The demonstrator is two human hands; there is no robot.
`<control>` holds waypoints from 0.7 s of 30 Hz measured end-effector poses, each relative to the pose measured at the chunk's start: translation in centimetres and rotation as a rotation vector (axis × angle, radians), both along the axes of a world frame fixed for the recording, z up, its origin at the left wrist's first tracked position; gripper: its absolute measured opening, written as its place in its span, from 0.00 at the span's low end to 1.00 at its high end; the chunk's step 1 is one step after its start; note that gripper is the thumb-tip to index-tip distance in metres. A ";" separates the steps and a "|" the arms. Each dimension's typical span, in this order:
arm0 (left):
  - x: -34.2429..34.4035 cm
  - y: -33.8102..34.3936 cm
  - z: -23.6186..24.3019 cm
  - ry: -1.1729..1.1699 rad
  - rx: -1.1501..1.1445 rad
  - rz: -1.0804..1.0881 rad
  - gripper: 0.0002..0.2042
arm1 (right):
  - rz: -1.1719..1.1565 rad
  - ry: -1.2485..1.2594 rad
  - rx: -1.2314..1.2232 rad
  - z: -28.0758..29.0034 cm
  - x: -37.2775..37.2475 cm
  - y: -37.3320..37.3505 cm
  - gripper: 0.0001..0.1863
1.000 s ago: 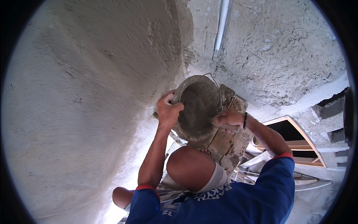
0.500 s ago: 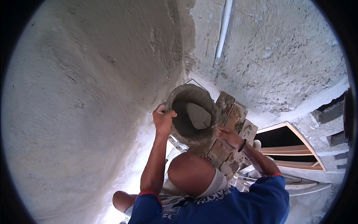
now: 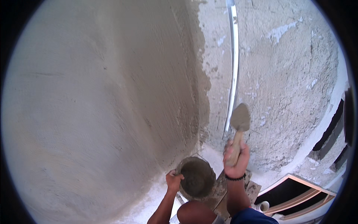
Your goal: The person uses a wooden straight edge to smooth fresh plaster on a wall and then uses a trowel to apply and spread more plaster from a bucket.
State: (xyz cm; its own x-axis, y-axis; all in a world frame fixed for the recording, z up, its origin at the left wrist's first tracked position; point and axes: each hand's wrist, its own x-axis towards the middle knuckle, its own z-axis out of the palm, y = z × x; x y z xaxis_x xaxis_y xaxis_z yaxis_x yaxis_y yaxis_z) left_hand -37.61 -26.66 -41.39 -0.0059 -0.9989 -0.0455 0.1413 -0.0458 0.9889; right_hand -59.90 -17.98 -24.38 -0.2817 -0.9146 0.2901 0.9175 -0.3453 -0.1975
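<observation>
With fingers wrapped round its wooden handle, my right hand (image 3: 236,164) holds up a trowel (image 3: 240,117). The blade points upward in front of the rough wall and is coated with grey mortar. Lower and to the left, my left hand (image 3: 173,181) grips the rim of a mortar-crusted bucket (image 3: 196,177). Its thumb lies over the inner edge. The bucket is tilted so that its dark inside shows, with grey mortar smeared within. A dark bead bracelet circles my right wrist.
Wet plaster (image 3: 156,74) covers the wall on the left, meeting a rough wall (image 3: 287,74) at the corner. A white conduit (image 3: 234,63) runs down that wall. Wooden planks (image 3: 253,189) lie under the bucket. A wooden frame (image 3: 298,178) and a pale pipe end (image 3: 263,206) are at lower right.
My right hand has lifted the trowel out of the bucket and up before the rough wall. The view has tilted upward, so the bucket appears lower; my left hand still grips its rim.
</observation>
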 end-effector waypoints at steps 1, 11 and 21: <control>0.5 0.4 0.2 -0.029 0.024 -0.008 0.10 | -0.177 -0.008 -0.014 2.0 0.0 -0.9 0.16; 2.1 1.9 -1.6 -0.053 0.057 0.028 0.09 | -1.245 0.088 -0.214 20.4 -1.9 -4.8 0.33; 1.8 3.4 -2.0 -0.128 0.091 0.002 0.09 | -1.467 1.710 0.276 22.5 -2.9 -16.9 0.30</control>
State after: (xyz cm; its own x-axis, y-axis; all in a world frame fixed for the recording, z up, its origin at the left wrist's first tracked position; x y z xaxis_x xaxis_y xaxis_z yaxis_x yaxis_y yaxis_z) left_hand -35.80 -23.30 -43.35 0.0079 -0.9906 -0.1365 0.0143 -0.1363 0.9906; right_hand -62.82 -34.83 -1.86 -0.2855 -0.4266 0.8582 -0.8795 -0.2391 -0.4114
